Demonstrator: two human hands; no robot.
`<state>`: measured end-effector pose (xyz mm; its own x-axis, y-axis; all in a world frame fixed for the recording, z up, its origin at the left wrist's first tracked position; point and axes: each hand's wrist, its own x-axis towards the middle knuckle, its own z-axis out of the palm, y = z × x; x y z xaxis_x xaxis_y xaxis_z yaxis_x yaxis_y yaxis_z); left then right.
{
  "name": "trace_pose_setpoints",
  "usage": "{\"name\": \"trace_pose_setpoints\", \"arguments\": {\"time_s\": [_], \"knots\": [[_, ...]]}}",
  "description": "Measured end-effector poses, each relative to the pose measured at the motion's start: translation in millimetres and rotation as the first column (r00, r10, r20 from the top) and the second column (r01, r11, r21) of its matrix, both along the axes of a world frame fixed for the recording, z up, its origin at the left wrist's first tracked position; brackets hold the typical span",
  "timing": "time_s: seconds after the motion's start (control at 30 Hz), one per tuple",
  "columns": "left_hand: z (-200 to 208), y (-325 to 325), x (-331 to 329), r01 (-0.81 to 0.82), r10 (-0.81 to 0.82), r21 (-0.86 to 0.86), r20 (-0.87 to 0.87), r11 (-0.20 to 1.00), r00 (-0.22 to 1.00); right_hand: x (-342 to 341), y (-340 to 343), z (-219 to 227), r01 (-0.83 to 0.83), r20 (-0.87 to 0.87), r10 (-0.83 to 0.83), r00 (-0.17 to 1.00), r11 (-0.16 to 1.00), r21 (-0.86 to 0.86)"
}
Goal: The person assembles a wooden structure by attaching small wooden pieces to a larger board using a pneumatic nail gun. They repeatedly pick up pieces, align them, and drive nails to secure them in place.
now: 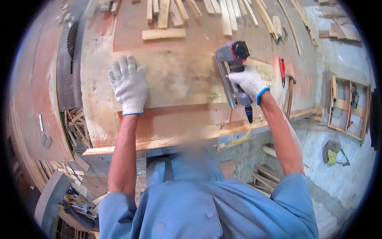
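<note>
My left hand (128, 85), in a white knit glove with a blue cuff, lies flat on a pale wooden board (167, 89), fingers stretched out and nothing in them. The matching gloved right hand (248, 85) is wrapped round the handle of a grey and black air nail gun (225, 53). The tool stands over the right part of the board. I cannot tell whether its nose touches the wood. From its lower end a yellow air hose (242, 138) runs toward the bench's front edge. A blurred patch covers the board's middle.
Loose wood strips (164, 14) lie along the far side of the bench. Right of the nail gun are a red-handled tool (282, 72) and a hammer (291, 92). A metal rule (159, 152) runs along the front edge. A divided wooden tray (333, 115) sits at the right.
</note>
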<state>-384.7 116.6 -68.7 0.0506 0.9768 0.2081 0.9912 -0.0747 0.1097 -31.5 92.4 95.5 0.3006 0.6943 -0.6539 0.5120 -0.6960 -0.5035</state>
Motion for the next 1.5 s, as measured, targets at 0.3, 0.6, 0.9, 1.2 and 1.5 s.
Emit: {"name": "trace_pose_setpoints", "arguments": {"time_s": [0.3, 0.6, 0.9, 1.2, 1.5], "knots": [[-2, 8, 0, -0.009, 0.004, 0.072, 0.070, 0.997, 0.998, -23, 23, -17, -0.195, -0.167, 0.212, 0.963, 0.974, 0.115], [4, 3, -4, -0.020, 0.004, 0.071, 0.215, 0.997, 0.977, -80, 42, 1, -0.246, -0.120, 0.267, 0.956, 0.955, 0.164], [16, -3, -10, -0.004, -0.037, 0.084, 0.475, 0.996, 0.879, -147, 55, 17, -0.294, 0.021, 0.294, 0.956, 0.955, 0.046], [29, 2, -50, 0.193, -0.214, 0.107, 0.680, 0.975, 0.702, -190, 60, -1, -0.214, -0.042, 0.214, 0.976, 0.977, 0.004], [24, -26, -121, 0.375, -0.313, 0.024, 0.602, 0.927, 0.735, -242, 70, 6, -0.277, -0.131, 0.288, 0.949, 0.956, 0.094]]}}
